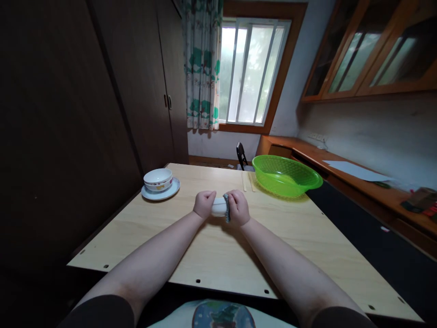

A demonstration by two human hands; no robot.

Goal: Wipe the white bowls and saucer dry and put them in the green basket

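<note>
While the left hand [204,206] clamps the white bowl [218,207] above the tabletop [211,255] and the right hand [239,208] presses a gray cloth [227,209] against it, uneven pressure could make the smooth bowl slip and drop.

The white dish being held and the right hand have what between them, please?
A grey cloth lies between the white dish and the right hand in the head view.

Pale wooden table [218,259], plate [175,187], green basin [273,181], apparently chopsticks [244,182]
</note>
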